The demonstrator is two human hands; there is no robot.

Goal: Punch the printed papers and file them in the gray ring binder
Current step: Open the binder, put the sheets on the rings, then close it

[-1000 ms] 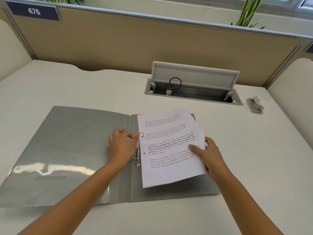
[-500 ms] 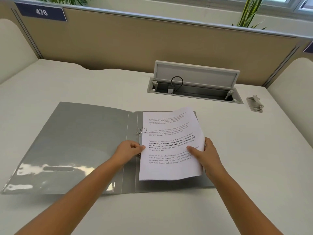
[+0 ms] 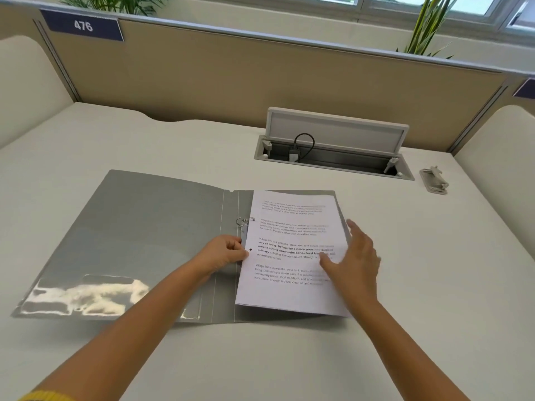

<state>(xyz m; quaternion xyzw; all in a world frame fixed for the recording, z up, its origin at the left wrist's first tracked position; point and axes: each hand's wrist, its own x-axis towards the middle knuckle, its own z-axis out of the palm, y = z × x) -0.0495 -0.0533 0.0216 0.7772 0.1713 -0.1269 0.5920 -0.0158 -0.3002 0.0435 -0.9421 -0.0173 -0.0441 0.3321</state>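
The gray ring binder (image 3: 144, 238) lies open on the white desk. The printed papers (image 3: 292, 290) rest on its right half, squared against the spine, with a punched hole visible at the left edge. The upper ring (image 3: 241, 222) shows beside the sheet; the lower ring is hidden behind my left hand (image 3: 224, 254), which pinches at the papers' left edge by the ring mechanism. My right hand (image 3: 353, 259) lies flat with fingers spread on the right part of the papers.
An open cable hatch (image 3: 333, 153) with a plugged cable sits behind the binder. The hole punch (image 3: 434, 183) lies at the far right of the desk. A beige partition (image 3: 260, 82) closes the back, and cream side panels flank the desk.
The papers turned from tilted to straight against the spine. My left hand slid from the upper ring down to the lower one. My right hand released the sheet's edge and now lies flat on top.
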